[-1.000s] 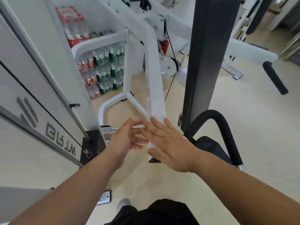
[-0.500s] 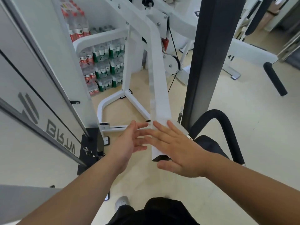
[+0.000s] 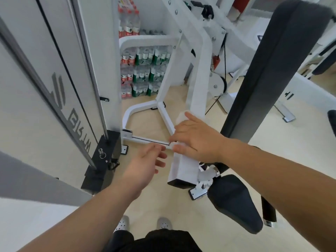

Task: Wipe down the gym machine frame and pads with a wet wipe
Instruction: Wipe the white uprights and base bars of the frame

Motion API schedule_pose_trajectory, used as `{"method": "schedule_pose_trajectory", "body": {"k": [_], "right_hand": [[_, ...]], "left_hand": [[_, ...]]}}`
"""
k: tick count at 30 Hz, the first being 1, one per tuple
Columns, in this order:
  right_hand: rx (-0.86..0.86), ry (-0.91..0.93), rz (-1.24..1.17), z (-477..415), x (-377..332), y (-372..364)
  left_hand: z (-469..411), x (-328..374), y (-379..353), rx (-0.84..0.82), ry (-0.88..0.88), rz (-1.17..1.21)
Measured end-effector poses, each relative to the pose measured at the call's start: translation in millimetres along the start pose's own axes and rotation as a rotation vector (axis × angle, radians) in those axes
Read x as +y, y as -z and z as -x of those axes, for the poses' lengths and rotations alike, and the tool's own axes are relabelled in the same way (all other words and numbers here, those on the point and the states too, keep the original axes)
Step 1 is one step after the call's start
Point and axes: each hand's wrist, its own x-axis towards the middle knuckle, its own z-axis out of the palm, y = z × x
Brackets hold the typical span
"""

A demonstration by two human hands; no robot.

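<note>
Presently: right hand (image 3: 196,140), fingers flat, presses one wet wipe (image 3: 181,116) onto the white frame beam (image 3: 198,88). Left hand (image 3: 145,160) hovers just beside, loosely spread, holding nothing. The beam's long axis runs up and away from the person. Two black pads: seat pad (image 3: 234,202), back pad (image 3: 272,70). Stacked plastic packs (image 3: 143,73) of red- and green-labelled bottles stand behind.

The white square-tube frame beam (image 3: 198,84) slants down beside a tall black back pad (image 3: 272,70), its lower end near a black seat pad (image 3: 234,202), with a bunched white wet wipe (image 3: 181,116) pressed against it under the right hand (image 3: 198,140).
</note>
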Motion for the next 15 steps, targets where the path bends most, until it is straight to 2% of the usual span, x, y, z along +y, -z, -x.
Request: {"method": "schedule_pose_trajectory", "body": {"k": [3, 5, 10, 15], "right_hand": [[-0.111, 0.292, 0.137, 21, -29, -3], [-0.123, 0.417, 0.125, 25, -29, -8], [-0.064, 0.324, 0.146, -8, 34, 5], [0.056, 0.201, 0.049, -14, 47, -4]], "left_hand": [[5, 0, -3, 0.119, -0.035, 0.032], [9, -4, -7, 0.119, -0.05, 0.037], [20, -21, -18, 0.114, -0.043, 0.029], [28, -35, -12, -0.053, 0.049, -0.013]]}}
